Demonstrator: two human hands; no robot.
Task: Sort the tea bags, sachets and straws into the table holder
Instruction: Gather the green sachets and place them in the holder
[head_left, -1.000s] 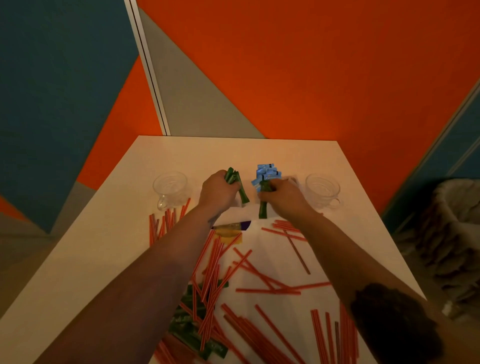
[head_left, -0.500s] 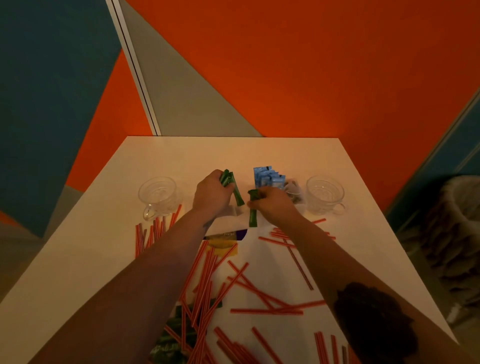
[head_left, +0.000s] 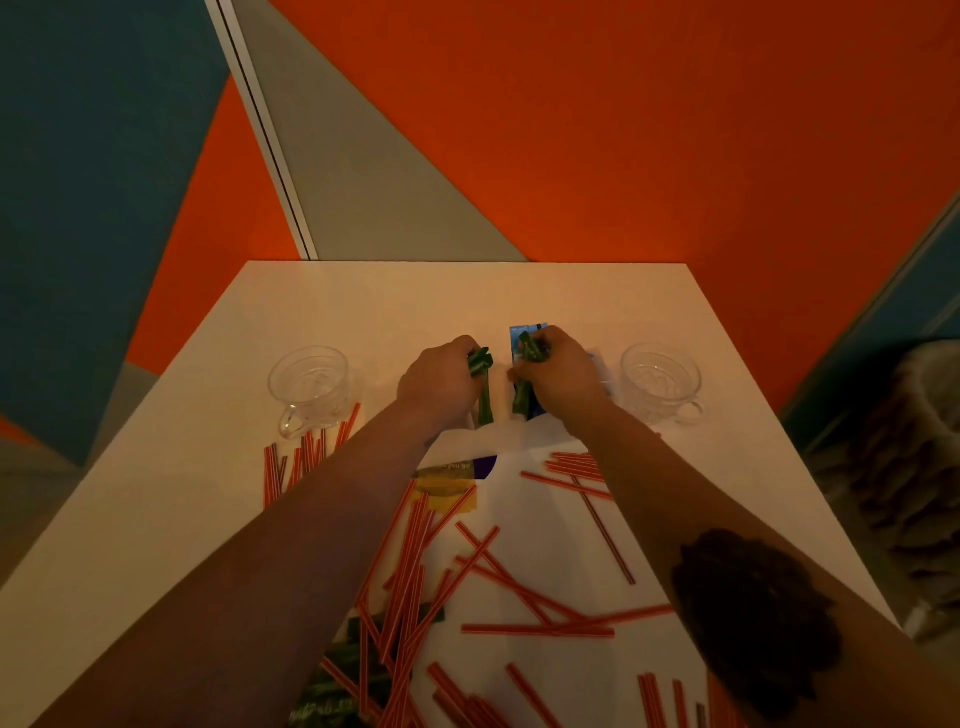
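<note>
Two hands work mid-table: our left hand (head_left: 441, 382) grips green sachets (head_left: 480, 364); our right hand (head_left: 558, 371) grips more green sticks (head_left: 527, 353) over blue sachets (head_left: 519, 335). Red straws (head_left: 410, 566) lie scattered nearer us.

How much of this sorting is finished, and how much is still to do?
Early days, it seems. Some blue sachets stand behind the right hand, perhaps already placed; the holder itself is hidden. Both hands are busy: the left hand and the right each grip green sachets. Left to do: many red straws lie scattered over the table, with more green packets near its front edge.
</note>
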